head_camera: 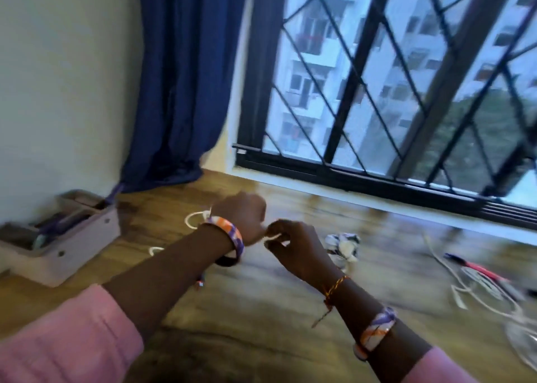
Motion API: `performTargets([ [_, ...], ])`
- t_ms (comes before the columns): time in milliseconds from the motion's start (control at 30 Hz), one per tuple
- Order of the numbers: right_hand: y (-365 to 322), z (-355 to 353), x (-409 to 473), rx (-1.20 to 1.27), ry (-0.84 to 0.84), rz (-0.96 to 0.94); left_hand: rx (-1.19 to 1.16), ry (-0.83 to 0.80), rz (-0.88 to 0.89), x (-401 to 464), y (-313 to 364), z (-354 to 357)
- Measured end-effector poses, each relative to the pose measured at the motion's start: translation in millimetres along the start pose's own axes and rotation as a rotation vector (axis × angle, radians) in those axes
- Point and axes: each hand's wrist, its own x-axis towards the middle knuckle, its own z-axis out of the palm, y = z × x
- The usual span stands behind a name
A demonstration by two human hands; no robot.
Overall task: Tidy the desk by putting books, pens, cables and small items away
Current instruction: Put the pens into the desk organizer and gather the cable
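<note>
A thin white cable (192, 218) loops over the wooden desk (261, 301) just left of my hands, with another bit of it showing lower down at the left. My left hand (242, 218) is closed in a fist around the cable, and a loop sticks out behind it. My right hand (293, 249) pinches the same cable between thumb and fingers, right beside the left fist. Both hands hover over the middle of the desk. The frame is blurred by motion.
A pale desk organiser (62, 243) holding pens stands at the left against the wall. A crumpled black-and-white item (344, 244) lies right of my hands. A tangle of white cables (479, 289) and a red pen (476, 268) lie at the right. A blue curtain (180, 92) and a barred window (392, 92) stand behind the desk.
</note>
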Motion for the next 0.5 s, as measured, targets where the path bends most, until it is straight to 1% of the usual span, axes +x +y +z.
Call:
performTargets([
  [67, 35.8, -25.7, -40.1, -0.049, 0.001, 0.059, 0.004, -0.139, 0.062, -4.4, 43.8, 24.8],
  [133, 68.7, -45.9, -80.3, -0.118, 0.011, 0.156, 0.039, -0.236, 0.140, -11.3, 81.7, 47.0],
  [233, 117.8, -73.7, -147.8, -0.299, -0.024, 0.290, 0.099, -0.348, 0.265, -20.7, 140.0, 80.2],
  [300, 140.6, -90.7, -187.6, -0.384, -0.020, 0.338, 0.103, -0.386, 0.318, -24.7, 171.0, 100.4],
  [367, 155.0, -109.2, -224.5, -0.416, 0.012, 0.372, 0.083, -0.395, 0.360, -28.1, 202.7, 120.8],
  [500, 176.4, -136.4, -273.9, -0.455, 0.032, 0.383, 0.107, -0.364, 0.433, -33.1, 258.8, 142.8],
])
